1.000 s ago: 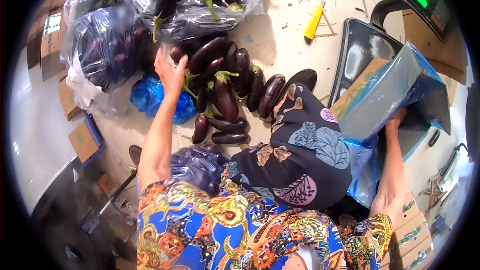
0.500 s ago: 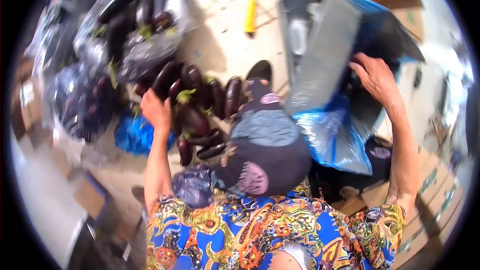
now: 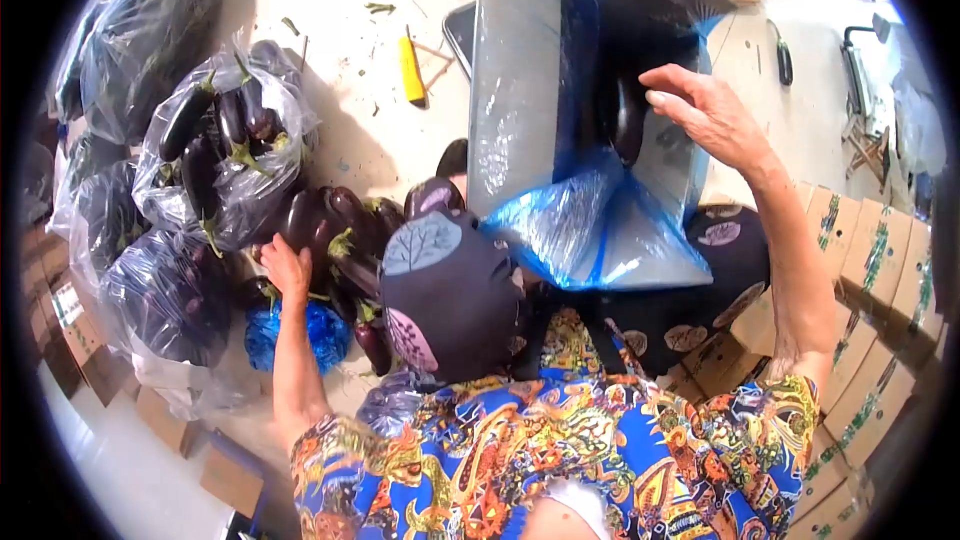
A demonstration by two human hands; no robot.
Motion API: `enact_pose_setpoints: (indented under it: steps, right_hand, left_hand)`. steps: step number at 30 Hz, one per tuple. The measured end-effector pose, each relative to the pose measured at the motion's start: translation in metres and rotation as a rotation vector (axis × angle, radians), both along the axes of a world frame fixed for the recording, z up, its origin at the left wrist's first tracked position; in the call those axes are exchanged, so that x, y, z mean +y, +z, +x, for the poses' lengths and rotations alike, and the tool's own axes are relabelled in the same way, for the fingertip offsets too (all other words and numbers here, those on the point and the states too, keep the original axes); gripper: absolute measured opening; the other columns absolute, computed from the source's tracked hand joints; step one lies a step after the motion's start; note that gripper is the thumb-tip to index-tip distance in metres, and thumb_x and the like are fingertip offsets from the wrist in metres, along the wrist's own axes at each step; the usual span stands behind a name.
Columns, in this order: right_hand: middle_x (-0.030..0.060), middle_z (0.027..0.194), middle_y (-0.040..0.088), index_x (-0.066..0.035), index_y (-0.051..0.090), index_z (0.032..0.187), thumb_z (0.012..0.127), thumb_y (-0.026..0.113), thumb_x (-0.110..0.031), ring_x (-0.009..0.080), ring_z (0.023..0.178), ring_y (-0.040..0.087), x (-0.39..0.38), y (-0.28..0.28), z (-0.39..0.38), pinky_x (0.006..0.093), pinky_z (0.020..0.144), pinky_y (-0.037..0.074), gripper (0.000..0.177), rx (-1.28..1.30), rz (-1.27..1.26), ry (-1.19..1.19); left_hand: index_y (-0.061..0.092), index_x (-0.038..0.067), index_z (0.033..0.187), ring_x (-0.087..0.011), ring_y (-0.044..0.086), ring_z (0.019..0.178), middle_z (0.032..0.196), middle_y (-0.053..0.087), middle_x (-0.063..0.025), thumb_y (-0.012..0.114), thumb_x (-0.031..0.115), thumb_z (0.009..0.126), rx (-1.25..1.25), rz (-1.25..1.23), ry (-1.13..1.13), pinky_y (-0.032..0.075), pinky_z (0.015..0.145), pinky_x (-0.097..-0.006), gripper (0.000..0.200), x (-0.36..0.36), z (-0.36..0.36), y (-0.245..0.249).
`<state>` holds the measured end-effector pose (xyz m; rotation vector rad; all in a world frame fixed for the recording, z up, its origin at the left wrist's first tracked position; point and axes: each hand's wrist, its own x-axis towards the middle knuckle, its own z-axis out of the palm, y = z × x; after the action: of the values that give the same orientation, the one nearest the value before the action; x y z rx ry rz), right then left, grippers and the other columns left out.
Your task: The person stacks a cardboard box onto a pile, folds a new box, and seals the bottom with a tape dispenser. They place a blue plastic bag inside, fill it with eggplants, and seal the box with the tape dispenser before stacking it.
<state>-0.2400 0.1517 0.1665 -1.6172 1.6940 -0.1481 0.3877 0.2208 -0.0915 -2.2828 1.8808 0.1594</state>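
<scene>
My left hand (image 3: 286,266) is at the pile of loose eggplants (image 3: 345,225) on the floor, its fingers touching the pile's left side; what they hold, if anything, is hidden. My right hand (image 3: 685,105), thumb and fingers apart and empty, hovers over the box lined with blue plastic (image 3: 516,90). One dark eggplant (image 3: 626,120) lies inside that box, just left of my right fingertips. Blue crumpled plastic (image 3: 300,336) lies just below my left hand.
An open clear bag of eggplants (image 3: 225,145) and a closed bag (image 3: 165,295) stand at the left. A yellow-handled tool (image 3: 411,70) lies on the floor ahead. Folded cardboard boxes (image 3: 865,270) are at the right. A lone eggplant (image 3: 783,62) lies at the upper right.
The view has shifted, and the lined box now appears more open and farther left, with an eggplant visible inside. My left hand is lower at the pile's left edge; my right hand remains over the box.
</scene>
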Motion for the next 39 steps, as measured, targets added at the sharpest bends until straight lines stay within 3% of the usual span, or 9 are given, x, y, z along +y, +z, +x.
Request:
enact_pose_setpoints:
  steps: [4,8,13,16,19,22,24,29,39]
  right_hand:
    - [0.0113,0.101,0.067,0.000,0.059,0.119,0.096,0.054,-0.025,0.0178,0.093,0.061,0.017,-0.002,-0.002,0.0306,0.084,0.049,0.035,-0.052,0.109,0.047]
    - [0.0096,0.105,0.066,-0.002,0.061,0.119,0.095,0.058,-0.027,0.0174,0.100,0.061,0.028,0.021,-0.001,0.0307,0.091,0.048,0.035,-0.210,0.045,-0.054]
    - [0.0125,0.123,0.061,-0.007,0.058,0.128,0.084,0.064,-0.053,0.0250,0.115,0.057,-0.001,0.051,0.025,0.0382,0.101,0.043,0.064,-0.342,0.086,0.016]
    - [0.0148,0.124,0.059,-0.002,0.054,0.129,0.080,0.071,-0.040,0.0233,0.117,0.054,-0.011,0.060,0.056,0.0339,0.102,0.041,0.064,-0.792,0.184,0.092]
    - [0.0094,0.121,0.057,-0.004,0.048,0.133,0.071,0.077,-0.031,0.0187,0.115,0.052,-0.004,0.089,0.080,0.0330,0.099,0.040,0.073,-0.812,0.295,-0.014]
    - [0.0093,0.119,0.056,-0.003,0.045,0.134,0.070,0.078,-0.023,0.0179,0.107,0.054,0.028,0.076,0.056,0.0312,0.095,0.042,0.075,-0.738,0.233,-0.347]
    - [0.0083,0.114,0.057,-0.003,0.047,0.130,0.074,0.077,-0.023,0.0167,0.101,0.055,0.045,0.047,0.043,0.0295,0.090,0.045,0.068,-0.793,0.310,-0.659]
    - [0.0044,0.095,0.057,-0.006,0.051,0.116,0.081,0.074,-0.024,0.0144,0.084,0.056,0.040,-0.052,0.029,0.0288,0.074,0.048,0.046,-0.694,0.383,-0.836]
    - [0.0112,0.106,0.057,0.002,0.047,0.123,0.075,0.072,-0.032,0.0206,0.096,0.054,0.007,-0.073,0.028,0.0312,0.087,0.042,0.064,-0.168,0.328,-0.388]
  left_hand:
    - [0.056,0.004,0.115,-0.0431,0.049,0.105,0.114,0.051,-0.0240,0.077,0.022,0.060,-0.049,0.014,0.103,0.044,0.089,-0.0512,0.062,-0.013,-0.023,0.017]
    - [0.054,0.005,0.116,-0.0370,0.053,0.105,0.110,0.055,-0.0191,0.077,0.016,0.060,0.442,-0.068,0.045,0.044,0.092,-0.0440,0.061,-0.015,-0.048,0.061]
    - [0.057,0.007,0.118,-0.0339,0.055,0.107,0.117,0.056,-0.0139,0.074,-0.004,0.060,0.748,-0.381,-0.598,0.045,0.093,-0.0402,0.062,-0.075,-0.192,0.237]
    - [0.056,0.010,0.124,-0.0336,0.053,0.115,0.123,0.056,-0.0105,0.082,0.003,0.053,0.700,-0.501,-1.150,0.041,0.101,-0.0438,0.076,-0.110,-0.271,0.301]
    - [0.054,0.011,0.130,-0.0328,0.052,0.117,0.126,0.056,-0.0092,0.080,0.001,0.055,0.880,-0.621,-1.380,0.041,0.101,-0.0436,0.080,-0.134,-0.340,0.305]
    - [0.046,0.013,0.139,-0.0247,0.053,0.122,0.133,0.055,-0.0105,0.076,-0.002,0.069,1.252,-0.305,-0.969,0.044,0.103,-0.0384,0.078,-0.137,-0.322,0.298]
    - [0.056,0.009,0.129,-0.0170,0.064,0.099,0.107,0.067,-0.0096,0.064,0.011,0.090,1.470,-0.144,-0.496,0.050,0.093,-0.0312,0.040,-0.145,-0.277,0.257]
    - [0.062,0.003,0.117,-0.0128,0.062,0.089,0.103,0.067,-0.0074,0.059,0.013,0.092,1.410,-0.082,0.251,0.049,0.080,-0.0257,0.027,-0.102,-0.141,0.142]
    - [0.062,0.001,0.114,-0.0132,0.063,0.086,0.099,0.067,-0.0064,0.061,0.015,0.089,0.965,-0.041,0.527,0.050,0.075,-0.0270,0.029,0.057,-0.020,0.036]
